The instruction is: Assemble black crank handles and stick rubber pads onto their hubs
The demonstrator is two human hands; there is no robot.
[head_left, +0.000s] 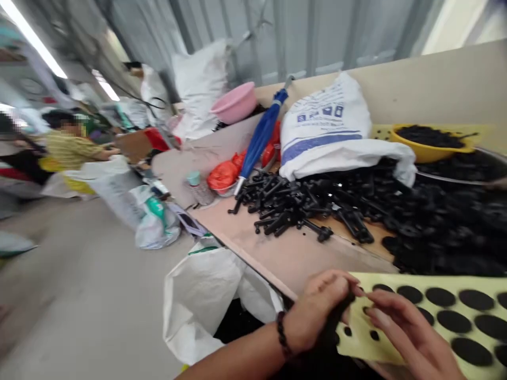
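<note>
My left hand (315, 311), a dark bead bracelet on its wrist, is closed around a black part (336, 319) mostly hidden by the fingers. Close beside it, my right hand (414, 335) has thumb and index finger nearly together in a pinch, their tips near the left fingertips. What lies between them is too small to make out. Under the right hand lies a pale yellow backing sheet (390, 351) bearing rows of large black round stickers (453, 321) and small dark spots at its left end.
Black plastic parts (293, 203) are heaped on the table (253, 232), below a white sack (325, 116). A blue umbrella (261, 134) and yellow bowl (423, 150) stand behind. An open white sack (198, 295) is left of my arm. A person (71, 145) sits far left.
</note>
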